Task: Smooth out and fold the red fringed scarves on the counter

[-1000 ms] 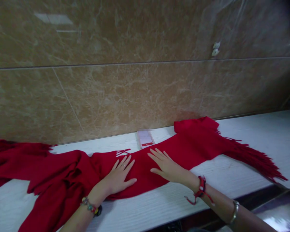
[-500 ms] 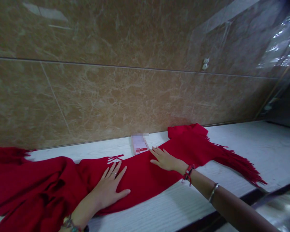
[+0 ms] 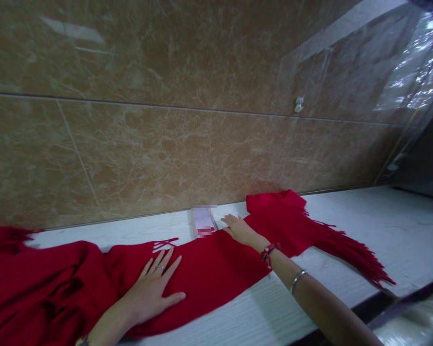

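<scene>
A long red fringed scarf lies across the white wood-grain surface. My left hand rests flat on it with fingers spread, close to a short bit of fringe. Farther right, my right hand lies at the scarf's far edge, fingers stretched out and holding nothing. Beside that hand is a small pale pack with a red mark, partly blurred. To the right, the scarf folds over and its long fringe hangs toward the front edge. At the left, red cloth is bunched in loose folds.
A brown marbled tile wall rises right behind the white surface. A small white fitting sits on the wall. Shiny clear plastic shows at the lower right, past the dark front edge.
My right hand has slid slightly left and toward the scarf's far edge. My left hand stays flat on the cloth. The whole view has shifted a little.
</scene>
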{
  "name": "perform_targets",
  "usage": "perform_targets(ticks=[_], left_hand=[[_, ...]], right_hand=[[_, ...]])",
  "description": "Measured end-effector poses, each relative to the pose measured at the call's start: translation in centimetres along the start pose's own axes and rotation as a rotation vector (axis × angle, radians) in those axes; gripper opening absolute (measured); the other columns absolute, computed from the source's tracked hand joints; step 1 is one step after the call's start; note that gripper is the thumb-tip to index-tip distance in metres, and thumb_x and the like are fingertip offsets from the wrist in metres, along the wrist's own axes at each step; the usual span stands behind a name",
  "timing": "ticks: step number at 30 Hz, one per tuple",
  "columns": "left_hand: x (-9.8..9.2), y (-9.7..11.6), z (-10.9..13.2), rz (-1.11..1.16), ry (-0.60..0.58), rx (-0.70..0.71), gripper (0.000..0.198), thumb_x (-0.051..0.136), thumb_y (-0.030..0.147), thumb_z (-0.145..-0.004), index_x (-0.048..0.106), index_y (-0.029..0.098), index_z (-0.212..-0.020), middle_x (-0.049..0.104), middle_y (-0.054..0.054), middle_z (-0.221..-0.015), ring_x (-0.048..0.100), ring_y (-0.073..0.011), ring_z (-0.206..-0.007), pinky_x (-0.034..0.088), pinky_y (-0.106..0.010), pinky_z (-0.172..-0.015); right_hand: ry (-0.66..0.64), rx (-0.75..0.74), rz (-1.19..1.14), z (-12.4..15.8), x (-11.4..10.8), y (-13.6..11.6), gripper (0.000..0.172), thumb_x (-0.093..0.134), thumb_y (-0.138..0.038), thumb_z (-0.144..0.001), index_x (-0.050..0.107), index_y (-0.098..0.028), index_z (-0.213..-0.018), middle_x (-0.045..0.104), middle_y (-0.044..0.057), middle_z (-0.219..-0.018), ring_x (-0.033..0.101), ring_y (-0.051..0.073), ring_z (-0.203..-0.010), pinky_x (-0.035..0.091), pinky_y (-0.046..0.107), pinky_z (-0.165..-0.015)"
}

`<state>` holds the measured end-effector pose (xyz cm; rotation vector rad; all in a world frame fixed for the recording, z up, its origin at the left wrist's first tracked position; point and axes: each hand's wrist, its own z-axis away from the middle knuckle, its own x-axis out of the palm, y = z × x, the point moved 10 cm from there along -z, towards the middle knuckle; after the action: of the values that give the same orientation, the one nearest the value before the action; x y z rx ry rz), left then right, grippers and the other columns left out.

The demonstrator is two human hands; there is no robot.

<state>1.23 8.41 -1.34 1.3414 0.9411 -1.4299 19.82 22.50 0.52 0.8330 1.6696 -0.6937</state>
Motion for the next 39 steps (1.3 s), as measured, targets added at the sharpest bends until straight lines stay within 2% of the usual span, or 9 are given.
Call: perform_targets(ticks=[2,5,9,14,19,25,30,35,39], left_hand=[[0.1,0.0,0.0,0.005,-0.033,-0.015,0.080,0.034,0.070,-0.072,0.020,0.024,-0.136,0.010,-0.011,-0.143,0.007,-0.0304,-0.130,0.018,-0.049,-0.104],[0.3,0.0,0.2,0.003,-0.072,-0.032,0.081,0.035,0.069,-0.072,0.018,0.023,-0.136,0.006,-0.011,-0.143,0.003,-0.0297,-0.130,0.015,-0.048,-0.104],[0.4,0.0,0.2,-0.021,-0.083,-0.030,0.080,0.032,0.069,-0.073,0.016,0.023,-0.136,0.005,-0.011,-0.143,0.002,-0.0292,-0.130,0.014,-0.049,-0.104],[0.3,0.0,0.2,-0.076,-0.031,-0.002,0.077,0.030,0.068,-0.075,0.017,0.023,-0.136,0.007,-0.012,-0.143,0.005,-0.0298,-0.130,0.018,-0.049,-0.103],[0.3,0.0,0.3,-0.108,-0.001,0.017,0.077,0.028,0.068,-0.076,0.018,0.022,-0.136,0.009,-0.012,-0.143,0.007,-0.0300,-0.130,0.018,-0.050,-0.103],[0.1,0.3,0.2,-0.085,-0.011,0.031,0.077,0.027,0.067,-0.077,0.016,0.020,-0.137,0.009,-0.011,-0.143,0.007,-0.0284,-0.131,0.016,-0.050,-0.104],[0.1,0.4,0.3,-0.056,-0.012,0.023,0.079,0.028,0.068,-0.076,0.018,0.019,-0.137,0.009,-0.012,-0.143,0.007,-0.0285,-0.131,0.015,-0.050,-0.104],[0.1,0.4,0.4,-0.040,0.000,0.023,0.080,0.030,0.069,-0.075,0.018,0.019,-0.137,0.011,-0.012,-0.144,0.008,-0.0291,-0.131,0.014,-0.049,-0.104],[0.2,0.2,0.3,-0.031,-0.004,0.009,0.081,0.031,0.069,-0.074,0.018,0.020,-0.137,0.012,-0.011,-0.144,0.008,-0.0292,-0.132,0.014,-0.049,-0.104]], right_hand=[[0.003,0.023,-0.009,-0.3,1.1,0.5,0.040,0.035,-0.024,-0.088,0.042,-0.010,-0.125,0.044,0.017,-0.128,0.036,0.023,-0.121,0.030,0.044,-0.098],[0.026,0.076,-0.015,-0.4,2.0,1.6,0.043,0.031,-0.009,-0.085,0.039,-0.005,-0.126,0.042,0.020,-0.129,0.034,0.024,-0.123,0.029,0.042,-0.099],[0.071,0.078,-0.030,-0.3,1.2,1.2,0.054,0.030,0.002,-0.076,0.034,-0.005,-0.130,0.035,0.017,-0.135,0.023,0.021,-0.128,0.022,0.037,-0.104],[0.160,0.055,-0.173,1.3,-1.4,-2.7,0.055,0.033,-0.031,-0.087,0.024,-0.006,-0.135,0.026,0.015,-0.140,0.016,0.025,-0.130,0.022,0.042,-0.103],[0.009,0.106,-0.195,3.1,-0.2,-4.2,0.070,0.031,-0.050,-0.085,0.020,-0.005,-0.137,0.016,0.017,-0.142,0.011,0.029,-0.131,0.019,0.048,-0.102],[-0.273,0.206,-0.154,3.7,2.3,-2.5,0.076,0.021,-0.057,-0.085,0.020,-0.001,-0.136,0.014,0.020,-0.142,0.010,0.028,-0.131,0.015,0.046,-0.103],[-0.242,0.144,-0.131,3.9,1.8,-2.9,0.070,0.021,-0.053,-0.086,0.020,-0.005,-0.137,0.012,0.016,-0.143,0.009,0.028,-0.131,0.013,0.047,-0.103],[-0.262,0.113,-0.131,4.3,1.6,-3.4,0.066,0.023,-0.051,-0.087,0.025,-0.007,-0.135,0.019,0.016,-0.142,0.014,0.029,-0.130,0.017,0.049,-0.102],[-0.152,0.075,-0.108,5.7,-1.5,-5.2,0.064,0.030,-0.047,-0.087,0.025,-0.003,-0.135,0.019,0.019,-0.141,0.011,0.029,-0.131,0.016,0.049,-0.102]])
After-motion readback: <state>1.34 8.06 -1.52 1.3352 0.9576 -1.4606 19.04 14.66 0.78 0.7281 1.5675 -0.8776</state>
